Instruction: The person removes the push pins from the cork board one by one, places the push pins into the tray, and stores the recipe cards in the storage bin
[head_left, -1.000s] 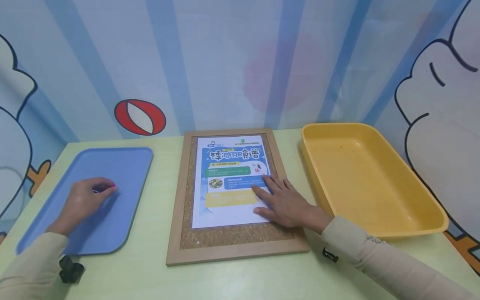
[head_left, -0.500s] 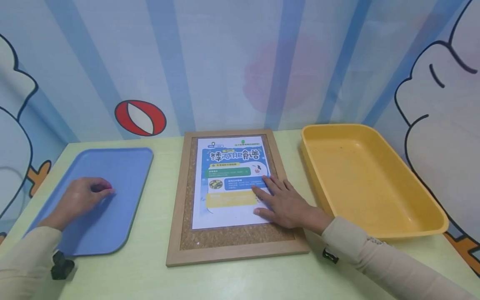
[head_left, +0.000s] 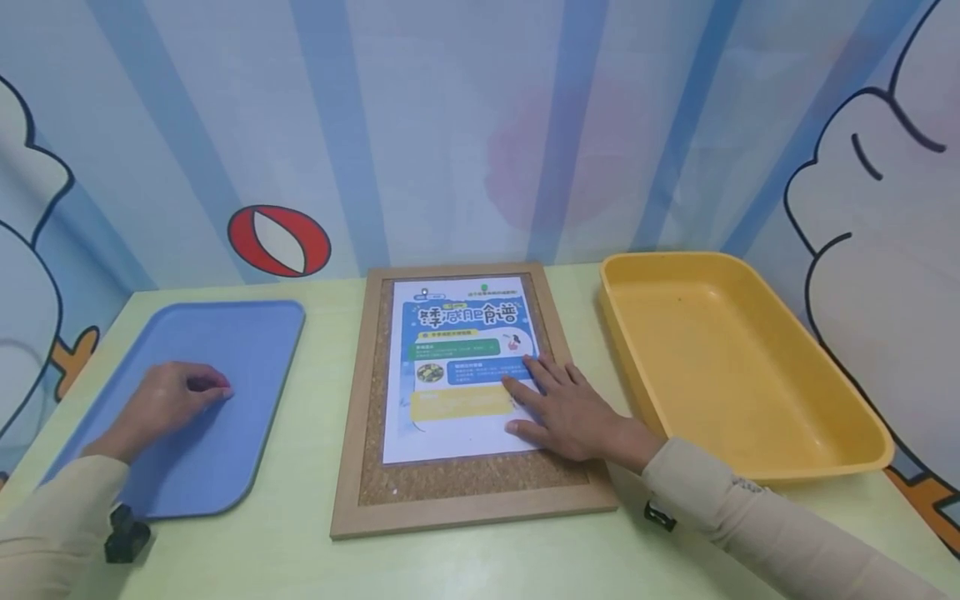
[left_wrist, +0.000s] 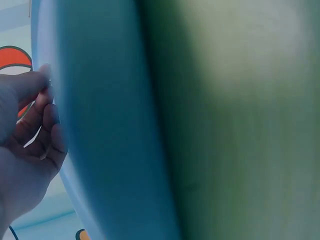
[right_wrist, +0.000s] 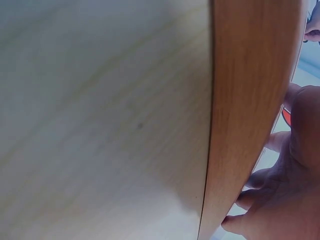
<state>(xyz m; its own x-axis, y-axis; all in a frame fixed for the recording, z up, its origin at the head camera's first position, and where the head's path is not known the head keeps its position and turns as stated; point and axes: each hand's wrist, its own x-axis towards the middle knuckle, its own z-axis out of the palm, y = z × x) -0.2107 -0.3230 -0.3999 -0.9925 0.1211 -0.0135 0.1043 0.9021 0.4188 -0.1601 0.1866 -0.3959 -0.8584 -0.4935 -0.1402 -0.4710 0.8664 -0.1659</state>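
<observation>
Over the blue tray (head_left: pixel 258 367), my left hand (head_left: pixel 161 404) has its thumb and fingertips together, pinching a small pushpin that is almost wholly hidden by the fingers. In the left wrist view the left hand (left_wrist: pixel 30 120) shows thumb and index meeting beside the tray (left_wrist: pixel 110 125). My right hand (head_left: pixel 573 412) lies flat with spread fingers on a printed sheet (head_left: pixel 461 442), which rests on a wood-framed cork board (head_left: pixel 480 482). A green pushpin (head_left: pixel 484 288) and a pale pushpin (head_left: pixel 424 292) sit at the sheet's upper corners.
A deep yellow tray (head_left: pixel 720 358) stands right of the cork board, close to the right forearm. Behind the pale green table (head_left: pixel 300 550) rises a striped cartoon backdrop (head_left: pixel 450 133). A small white spot (head_left: pixel 395 492) shows on the cork's lower left.
My left hand has shifted only slightly over the blue tray; the pink bit seen earlier at its fingertips is now barely visible. The right hand stays on the sheet.
</observation>
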